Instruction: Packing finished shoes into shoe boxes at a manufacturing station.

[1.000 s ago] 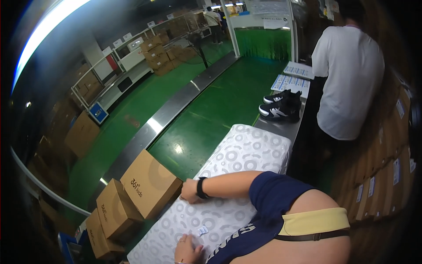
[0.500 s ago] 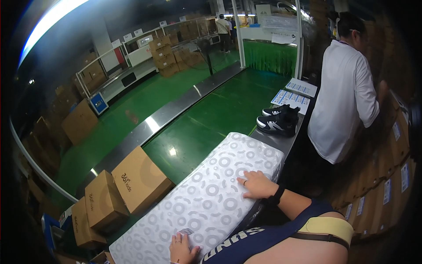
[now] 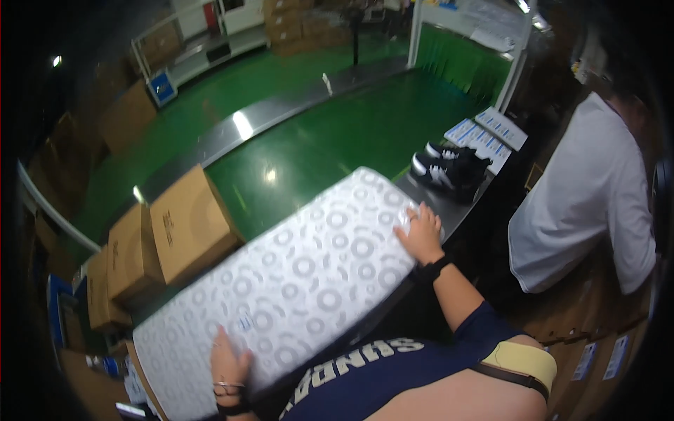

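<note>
A thick stack of white paper sheets point(image 3: 309, 270) with a grey ring pattern lies slantwise in front of me, like shoe-wrapping tissue. My left hand point(image 3: 228, 361) rests on its near left part, fingers stretched out and slightly blurred. On the far right end of the stack lies my right hand point(image 3: 423, 235), fingers apart and a little bent at the edge. A small whitish crease or bit of film shows by its fingertips. A small bluish mark point(image 3: 245, 321) sits on the top sheet. Beyond that end stands a pair of black and white sneakers point(image 3: 449, 167).
Several brown shoe boxes point(image 3: 188, 228) line the left. Printed label sheets point(image 3: 481, 140) lie behind the sneakers. A green conveyor belt point(image 3: 295, 151) with a metal rail point(image 3: 242, 125) runs ahead. A co-worker in a white shirt point(image 3: 586, 200) stands close at the right, near stacked cartons point(image 3: 593, 365).
My view has tilted down and turned. My right hand has moved toward the far right end of the paper stack. My left hand has shifted left along it. The co-worker leans further over.
</note>
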The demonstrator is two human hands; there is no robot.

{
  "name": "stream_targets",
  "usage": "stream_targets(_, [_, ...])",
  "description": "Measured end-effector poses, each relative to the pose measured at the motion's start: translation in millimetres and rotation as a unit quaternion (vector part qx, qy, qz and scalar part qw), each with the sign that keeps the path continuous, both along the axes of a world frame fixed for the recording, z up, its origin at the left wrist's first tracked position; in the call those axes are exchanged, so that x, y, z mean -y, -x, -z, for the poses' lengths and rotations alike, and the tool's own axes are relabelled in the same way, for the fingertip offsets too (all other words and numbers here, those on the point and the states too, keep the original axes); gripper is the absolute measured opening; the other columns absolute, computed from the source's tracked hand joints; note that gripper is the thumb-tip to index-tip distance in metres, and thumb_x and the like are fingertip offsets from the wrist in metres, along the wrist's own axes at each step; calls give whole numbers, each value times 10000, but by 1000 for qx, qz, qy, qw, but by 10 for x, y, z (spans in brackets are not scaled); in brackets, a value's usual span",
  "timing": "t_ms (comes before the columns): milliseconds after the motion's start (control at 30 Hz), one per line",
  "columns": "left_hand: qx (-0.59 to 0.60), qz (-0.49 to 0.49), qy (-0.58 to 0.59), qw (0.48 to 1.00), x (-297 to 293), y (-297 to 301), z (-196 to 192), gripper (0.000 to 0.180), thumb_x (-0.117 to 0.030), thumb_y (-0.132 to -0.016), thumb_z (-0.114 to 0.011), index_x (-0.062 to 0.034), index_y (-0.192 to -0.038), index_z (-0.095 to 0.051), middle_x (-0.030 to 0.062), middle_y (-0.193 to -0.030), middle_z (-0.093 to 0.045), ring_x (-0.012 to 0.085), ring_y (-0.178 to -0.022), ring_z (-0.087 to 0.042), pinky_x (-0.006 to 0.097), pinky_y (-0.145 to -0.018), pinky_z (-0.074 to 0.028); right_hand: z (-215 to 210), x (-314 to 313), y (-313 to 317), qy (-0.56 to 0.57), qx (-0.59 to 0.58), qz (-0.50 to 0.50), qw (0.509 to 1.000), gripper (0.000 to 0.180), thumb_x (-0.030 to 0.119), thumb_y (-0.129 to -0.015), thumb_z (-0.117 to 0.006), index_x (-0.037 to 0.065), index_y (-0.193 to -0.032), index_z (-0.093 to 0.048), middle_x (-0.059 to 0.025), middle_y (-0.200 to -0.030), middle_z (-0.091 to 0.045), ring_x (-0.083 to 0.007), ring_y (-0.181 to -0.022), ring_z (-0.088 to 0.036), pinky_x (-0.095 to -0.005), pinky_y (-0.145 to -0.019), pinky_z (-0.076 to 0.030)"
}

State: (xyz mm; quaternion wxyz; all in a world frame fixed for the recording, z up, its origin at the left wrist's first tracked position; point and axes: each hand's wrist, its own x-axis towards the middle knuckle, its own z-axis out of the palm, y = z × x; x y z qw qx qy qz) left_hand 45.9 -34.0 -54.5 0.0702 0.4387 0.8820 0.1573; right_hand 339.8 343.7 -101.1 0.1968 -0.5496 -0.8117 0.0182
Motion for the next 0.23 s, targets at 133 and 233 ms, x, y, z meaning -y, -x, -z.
stream_targets(133, [-52, -145, 48, 987, 502, 154, -112, 704, -172, -679, -649, 51, -1264, -328, 260, -1183, -444, 403, -1088, -429, 418, -929, -351, -198, -151, -120, 106, 14, 46, 993, 556, 400, -752, -586, 40, -1162, -475, -218, -1173, -467, -344, -1093, -444, -451, -936, -317])
stream_targets(233, [-70, -213, 106, 969, 1138, 443, 3, 711, -209, -685, -665, 3, -1278, -336, 244, -1214, -428, 394, -1105, -420, 415, -938, -343, -128, -51, 23, 127, 23, 30, 991, 550, 403, -773, -572, 41, -1169, -452, -189, -1121, -516, -315, -1062, -488, -428, -917, -355])
